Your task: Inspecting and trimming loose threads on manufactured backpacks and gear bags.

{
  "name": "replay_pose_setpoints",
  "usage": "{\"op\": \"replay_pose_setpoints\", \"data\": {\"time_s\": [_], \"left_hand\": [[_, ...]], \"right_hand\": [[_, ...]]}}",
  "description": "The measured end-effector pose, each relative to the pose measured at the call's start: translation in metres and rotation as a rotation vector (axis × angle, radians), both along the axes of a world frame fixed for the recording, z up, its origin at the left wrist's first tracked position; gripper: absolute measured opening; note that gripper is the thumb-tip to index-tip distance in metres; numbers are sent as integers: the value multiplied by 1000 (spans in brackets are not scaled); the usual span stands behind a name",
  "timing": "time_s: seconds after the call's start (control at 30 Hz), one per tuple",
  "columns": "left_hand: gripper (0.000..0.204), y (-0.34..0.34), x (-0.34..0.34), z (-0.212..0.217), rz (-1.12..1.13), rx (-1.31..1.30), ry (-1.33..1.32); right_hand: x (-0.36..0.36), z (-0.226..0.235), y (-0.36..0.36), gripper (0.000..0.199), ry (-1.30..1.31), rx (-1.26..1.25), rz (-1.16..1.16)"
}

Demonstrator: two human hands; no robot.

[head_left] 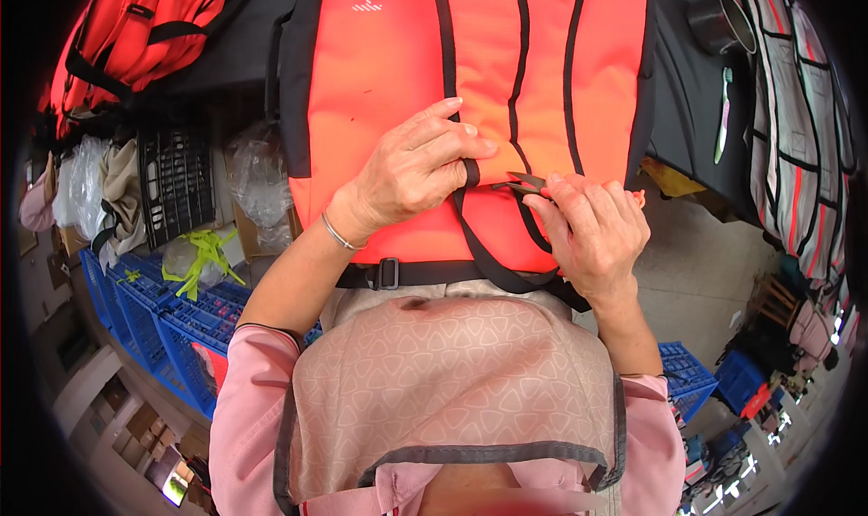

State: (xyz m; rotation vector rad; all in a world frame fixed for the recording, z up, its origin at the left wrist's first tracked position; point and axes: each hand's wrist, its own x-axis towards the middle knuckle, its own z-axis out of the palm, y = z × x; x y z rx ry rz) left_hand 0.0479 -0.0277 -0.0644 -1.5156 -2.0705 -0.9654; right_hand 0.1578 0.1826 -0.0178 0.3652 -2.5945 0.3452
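Note:
An orange-red bag (pixel 380 91) with black trim and dark sides lies on the table in front of me. My left hand (pixel 407 168) rests on its lower middle, thumb and fingers closed on a black strap (pixel 471 173). Just to the right, my right hand (pixel 599 231) is closed round small thread snips (pixel 527 183). Their dark blades point left, close beside the strap and the black trim, and a bit of orange handle shows past the fingers. A black webbing belt with a buckle (pixel 389 274) hangs along the bag's near edge, against my apron.
More red bags (pixel 149 42) are piled at the far left. On the dark tabletop (pixel 678 109) at right lie a metal cup (pixel 723 23), a toothbrush (pixel 724 118) and grey striped bags (pixel 796 127). Blue plastic crates (pixel 172 326) stand low at left; another blue crate (pixel 687 378) sits at lower right.

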Motion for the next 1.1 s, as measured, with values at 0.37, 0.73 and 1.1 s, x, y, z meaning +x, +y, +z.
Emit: {"op": "replay_pose_setpoints", "data": {"time_s": [0.37,0.73,1.1], "left_hand": [[22,4,4,-8,-9,139,-426],[28,2,2,1,0,83,-804],[21,4,6,2,-2,136,-945]], "right_hand": [[-14,-9,3,17,-655,-1157,-99],[-29,-10,22,17,-985,-1828,17],[-28,13,10,22,-563,-1105,-132]]}}
